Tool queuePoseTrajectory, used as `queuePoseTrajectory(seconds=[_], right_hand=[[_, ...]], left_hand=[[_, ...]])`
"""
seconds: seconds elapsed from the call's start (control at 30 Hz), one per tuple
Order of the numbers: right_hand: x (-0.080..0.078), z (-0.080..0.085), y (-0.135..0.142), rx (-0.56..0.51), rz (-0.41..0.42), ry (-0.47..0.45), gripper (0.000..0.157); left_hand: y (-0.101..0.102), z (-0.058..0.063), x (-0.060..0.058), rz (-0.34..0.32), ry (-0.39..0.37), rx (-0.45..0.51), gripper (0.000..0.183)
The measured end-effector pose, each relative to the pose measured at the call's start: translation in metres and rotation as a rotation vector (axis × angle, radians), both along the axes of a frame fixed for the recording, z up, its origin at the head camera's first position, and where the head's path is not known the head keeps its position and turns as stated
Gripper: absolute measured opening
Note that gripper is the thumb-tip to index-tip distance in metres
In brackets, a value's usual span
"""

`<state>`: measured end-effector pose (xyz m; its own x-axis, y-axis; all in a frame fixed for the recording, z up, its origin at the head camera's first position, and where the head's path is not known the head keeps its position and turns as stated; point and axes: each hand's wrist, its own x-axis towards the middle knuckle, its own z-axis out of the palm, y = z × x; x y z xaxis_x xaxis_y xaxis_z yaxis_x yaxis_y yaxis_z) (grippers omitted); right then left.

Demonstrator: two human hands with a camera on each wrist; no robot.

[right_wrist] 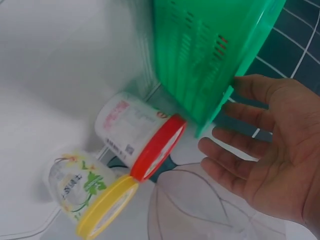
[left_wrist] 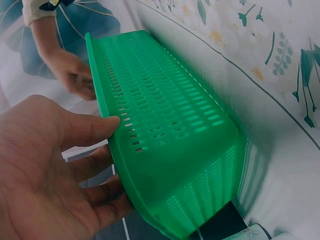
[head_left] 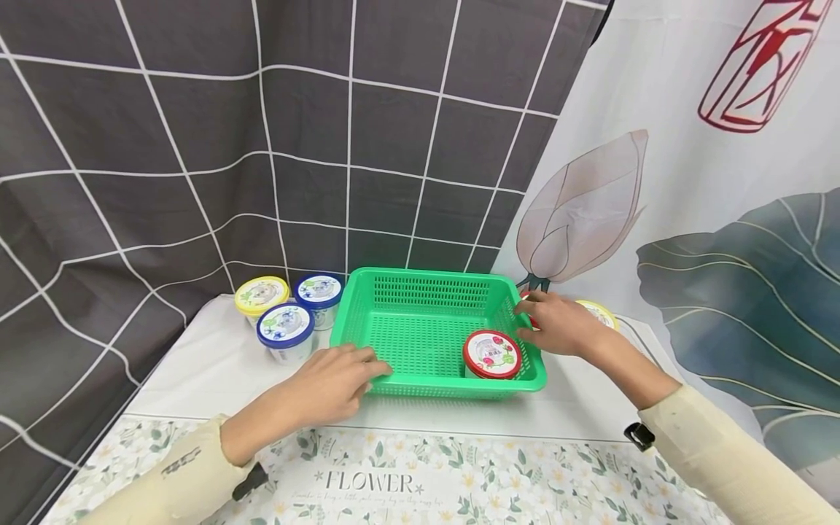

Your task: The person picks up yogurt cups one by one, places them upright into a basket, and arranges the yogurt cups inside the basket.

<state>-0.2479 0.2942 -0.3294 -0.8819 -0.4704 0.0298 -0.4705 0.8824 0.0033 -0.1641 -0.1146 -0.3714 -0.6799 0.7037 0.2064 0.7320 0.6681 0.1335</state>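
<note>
My left hand [head_left: 331,383] grips the front left rim of a green perforated plastic basket [head_left: 426,386]. In the left wrist view its thumb presses the outside of the rim and the fingers reach over to the inner side. A paper tub with a red lid [head_left: 492,355] stands inside, at the front right corner. At the right end, my right hand [head_left: 561,324] holds nothing; in the right wrist view its fingers spread loosely by the basket's rim. Just beyond those fingertips stands another red-lidded tub [right_wrist: 137,132], outside the basket and mostly hidden in the head view.
A yellow-lidded tub [right_wrist: 82,187] stands beside the red-lidded one on the right. Left of the basket are two blue-lidded tubs [head_left: 286,326] and a yellow-lidded tub [head_left: 262,293]. A dark gridded curtain [head_left: 302,124] hangs behind; a floral mat [head_left: 472,474] covers the table's front.
</note>
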Motion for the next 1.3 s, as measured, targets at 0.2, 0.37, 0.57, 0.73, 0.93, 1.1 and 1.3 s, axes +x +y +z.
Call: queuePoseTrajectory(seconds=[0.2,0.37,0.57,0.73,0.93,1.1,1.3], right_hand=[[-0.002,0.0,0.008,-0.025,0.002,-0.008,0.033],[-0.002,0.0,0.012,-0.022,-0.014,-0.014,0.032],[-0.003,0.001,0.016,0.011,-0.054,-0.018,0.037],[-0.005,0.0,0.022,0.022,-0.102,-0.049,0.05],[-0.008,-0.001,0.031,0.028,-0.192,-0.107,0.065],[-0.01,0.001,0.04,0.018,-0.216,-0.114,0.069],[-0.012,0.0,0.048,0.013,-0.212,-0.113,0.068]], left_hand=[[0.0,0.001,0.0,0.005,-0.006,-0.007,0.039],[0.001,0.002,0.001,0.002,-0.006,-0.006,0.039],[0.001,0.002,0.001,0.001,-0.002,-0.003,0.039],[0.001,0.002,0.001,0.004,-0.007,-0.006,0.039],[0.001,0.002,0.0,0.006,-0.003,-0.013,0.039],[0.0,0.001,0.0,0.004,-0.001,-0.011,0.039],[0.0,0.001,0.0,0.005,0.001,-0.019,0.038]])
